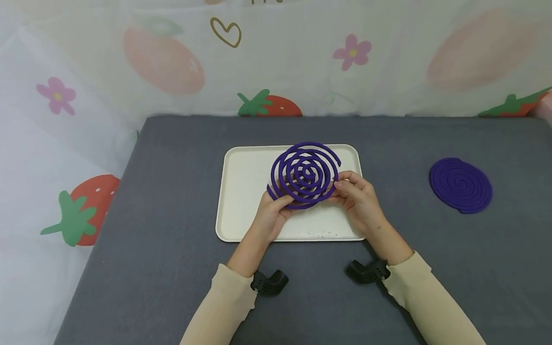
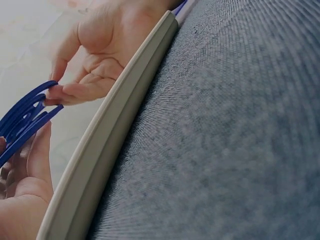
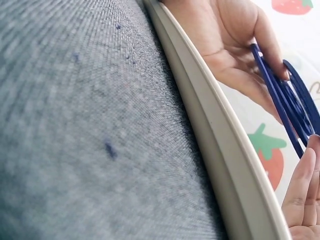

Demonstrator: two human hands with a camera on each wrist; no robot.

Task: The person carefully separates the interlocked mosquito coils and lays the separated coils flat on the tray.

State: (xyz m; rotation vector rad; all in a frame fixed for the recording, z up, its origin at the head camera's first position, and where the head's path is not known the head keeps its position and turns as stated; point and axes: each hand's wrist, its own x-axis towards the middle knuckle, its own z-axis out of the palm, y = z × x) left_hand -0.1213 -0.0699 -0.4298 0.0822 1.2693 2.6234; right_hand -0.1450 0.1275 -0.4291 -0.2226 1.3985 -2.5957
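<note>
Two purple mosquito coils (image 1: pixel 308 174), loosely overlapping with gaps between their rings, are held up above a cream tray (image 1: pixel 246 191). My left hand (image 1: pixel 270 218) grips their lower left edge, thumb on top and fingers underneath. At the right edge, my right hand (image 1: pixel 361 201) pinches an outer ring between thumb and fingers. In the left wrist view, the coils (image 2: pixel 22 122) are seen edge-on between both hands, partly cut off. The right wrist view also shows the coils (image 3: pixel 282 95) side-on, with their layers spread apart.
A tightly wound purple mosquito coil disc (image 1: pixel 461 186) lies on the grey cloth-covered table (image 1: pixel 172 201) to the right. Small dark crumbs dot the tray's front edge. A printed strawberry curtain (image 1: pixel 280 57) hangs behind the table. Black wrist cameras sit on both wrists.
</note>
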